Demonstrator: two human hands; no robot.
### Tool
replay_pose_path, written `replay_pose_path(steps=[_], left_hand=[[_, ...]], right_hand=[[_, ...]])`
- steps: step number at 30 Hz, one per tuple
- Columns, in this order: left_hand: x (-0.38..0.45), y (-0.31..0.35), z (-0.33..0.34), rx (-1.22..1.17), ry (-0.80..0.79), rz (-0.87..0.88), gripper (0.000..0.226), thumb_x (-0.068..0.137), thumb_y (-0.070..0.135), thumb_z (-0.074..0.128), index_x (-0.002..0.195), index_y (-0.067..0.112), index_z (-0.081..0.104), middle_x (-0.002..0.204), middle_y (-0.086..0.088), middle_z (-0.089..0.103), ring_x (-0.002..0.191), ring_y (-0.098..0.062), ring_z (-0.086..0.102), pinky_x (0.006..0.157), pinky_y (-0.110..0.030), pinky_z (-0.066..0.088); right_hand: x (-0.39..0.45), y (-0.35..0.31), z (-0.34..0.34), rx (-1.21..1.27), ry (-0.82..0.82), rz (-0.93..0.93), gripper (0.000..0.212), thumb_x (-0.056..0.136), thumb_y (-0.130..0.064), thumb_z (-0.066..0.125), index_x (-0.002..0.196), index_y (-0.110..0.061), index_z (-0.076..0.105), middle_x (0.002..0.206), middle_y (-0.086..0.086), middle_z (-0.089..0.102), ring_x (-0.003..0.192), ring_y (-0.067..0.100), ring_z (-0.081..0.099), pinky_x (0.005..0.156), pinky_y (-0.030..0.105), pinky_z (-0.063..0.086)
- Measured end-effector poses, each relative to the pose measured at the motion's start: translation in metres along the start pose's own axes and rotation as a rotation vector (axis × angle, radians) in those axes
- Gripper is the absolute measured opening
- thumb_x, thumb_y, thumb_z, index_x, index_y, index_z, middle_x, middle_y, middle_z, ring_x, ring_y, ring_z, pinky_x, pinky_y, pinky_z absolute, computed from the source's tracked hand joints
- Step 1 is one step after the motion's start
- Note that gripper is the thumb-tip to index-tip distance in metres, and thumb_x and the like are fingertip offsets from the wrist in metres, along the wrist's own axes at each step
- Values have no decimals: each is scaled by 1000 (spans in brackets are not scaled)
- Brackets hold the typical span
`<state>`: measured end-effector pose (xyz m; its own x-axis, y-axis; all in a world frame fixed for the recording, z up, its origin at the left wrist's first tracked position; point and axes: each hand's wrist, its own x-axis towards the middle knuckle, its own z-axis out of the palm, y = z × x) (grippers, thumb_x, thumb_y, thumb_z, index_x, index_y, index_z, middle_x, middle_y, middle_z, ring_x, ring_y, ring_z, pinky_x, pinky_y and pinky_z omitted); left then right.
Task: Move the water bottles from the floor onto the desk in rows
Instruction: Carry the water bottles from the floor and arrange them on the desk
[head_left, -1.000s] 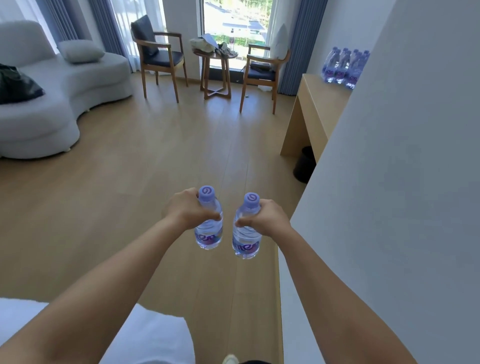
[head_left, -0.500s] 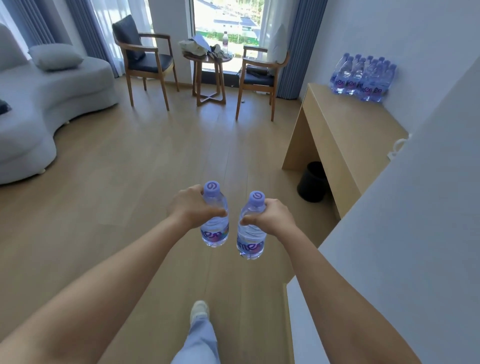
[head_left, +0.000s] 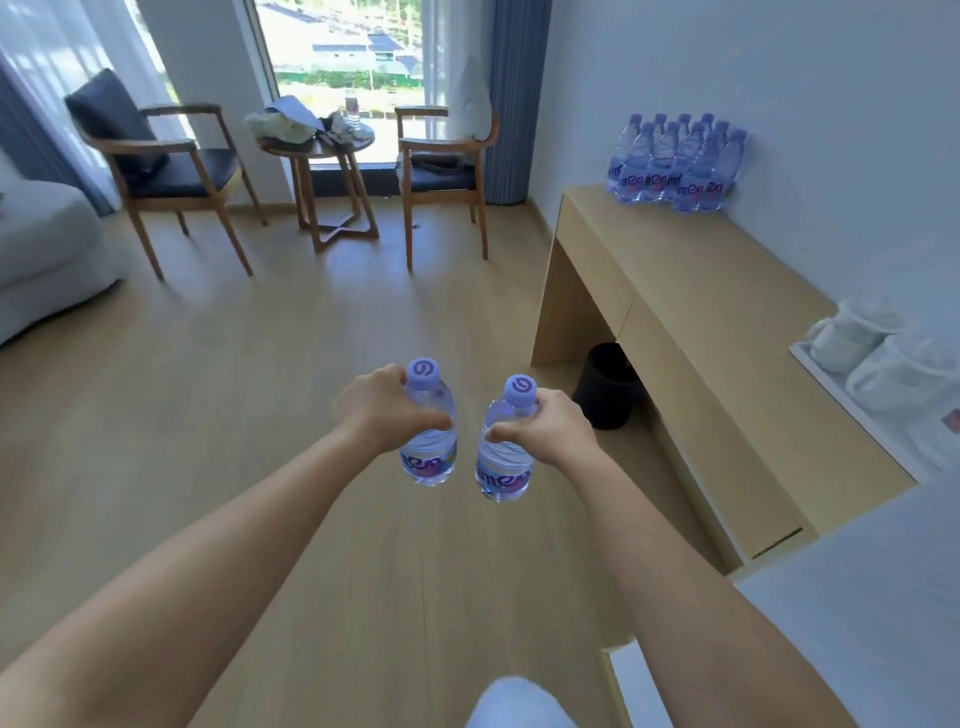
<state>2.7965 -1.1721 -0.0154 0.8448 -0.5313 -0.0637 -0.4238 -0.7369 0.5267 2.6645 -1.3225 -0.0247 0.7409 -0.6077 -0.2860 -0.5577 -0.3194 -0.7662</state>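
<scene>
L hand (head_left: 382, 410): fingers curling tight round upper body of left bottle (head_left: 429, 434), just below cap; it's hanging upright over floor.
R hand (head_left: 545, 426): fingers wrapping right bottle (head_left: 505, 451) likewise; bottles just apart.
Worktop (head_left: 691, 291): sitting far right of fingers, carrying bottle cluster (head_left: 675, 163) at far end.

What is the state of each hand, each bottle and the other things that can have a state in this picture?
Left hand: grips left bottle, upright, capped, in the air.
Right hand: grips right bottle, tilted a little, capped, in the air.
Desk bottles: standing upright in rows at the far end of the desk, capped.
Bin: upright on the floor under the desk.
</scene>
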Motion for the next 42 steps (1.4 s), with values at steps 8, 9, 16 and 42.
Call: replay_pose_path(steps=[8,9,16,42], left_hand=[[117,39,28,40,-35,71,45,47,57,67,75,23,57,68,6,61,66,-17,58,51,-24,39],[134,47,33,47,-32,83,45,48,57,68,76,23,58,69,6,61,67,-17,59,50,-24,38],[254,132,55,47,-49,162,46,47,61,65,75,25,57,70,9,61,66,-13,58,50,-23,36],[571,389,178,69,-429,668,53,40,66,60,81,32,57,73,11,61,65,-10,58,53,-24,40]], right_hand=[[99,0,-43,30,72,51,33,56,-38,77,84,-24,64,86,-5,68,85,17,65,77,35,53],[114,0,-51,33,76,55,34,56,-39,77,84,-25,65,86,-5,69,85,16,65,77,35,54],[227,-4,-124,59,89,35,37,57,-34,76,90,-19,66,92,2,70,90,23,67,87,44,53],[463,30,-320,129,591,466,36,58,-41,74,86,-20,65,79,-2,63,77,22,63,63,29,44]])
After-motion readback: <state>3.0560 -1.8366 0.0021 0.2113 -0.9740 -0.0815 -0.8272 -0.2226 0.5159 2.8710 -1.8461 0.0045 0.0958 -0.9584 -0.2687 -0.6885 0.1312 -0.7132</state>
